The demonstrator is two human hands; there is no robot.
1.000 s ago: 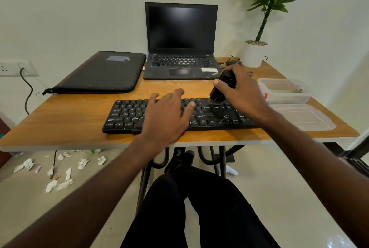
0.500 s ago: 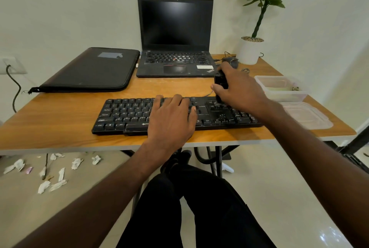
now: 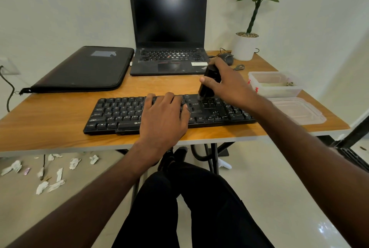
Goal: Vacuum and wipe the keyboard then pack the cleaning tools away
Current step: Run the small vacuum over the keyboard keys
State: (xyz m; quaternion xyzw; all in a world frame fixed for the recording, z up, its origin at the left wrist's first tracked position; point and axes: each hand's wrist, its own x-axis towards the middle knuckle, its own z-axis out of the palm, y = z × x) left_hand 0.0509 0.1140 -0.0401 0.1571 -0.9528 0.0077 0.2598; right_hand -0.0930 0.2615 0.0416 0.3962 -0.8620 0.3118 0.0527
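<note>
Clearly the job is in its first stage, the vacuuming, and nothing shows that wiping or packing away has begun. On the far left of the table (image 3: 40, 112) lies a closed black laptop sleeve (image 3: 83, 69), with an open dark-screened laptop (image 3: 168, 34) just beside it. In front of these sits the black keyboard (image 3: 119, 114), the thing being cleaned, lying flat near the table's front edge. The person's left hand (image 3: 163, 117) rests on its middle keys, fingers spread and fairly straight, apparently steadying it. To the right, the right hand (image 3: 227, 86) grips a small black handheld vacuum (image 3: 208, 83), fingers and thumb curled round its body, the nozzle end touching the keys near the upper right block. How much of the board has been covered cannot be told; the keys look dusty in places. Further right stand an open clear plastic container (image 3: 277, 92) and its lid (image 3: 299, 111) lying apart in front of it, likely where the tools go once the wipe is done; no cloth can be clearly made out. A potted plant (image 3: 246, 45) stands at the back corner.
</note>
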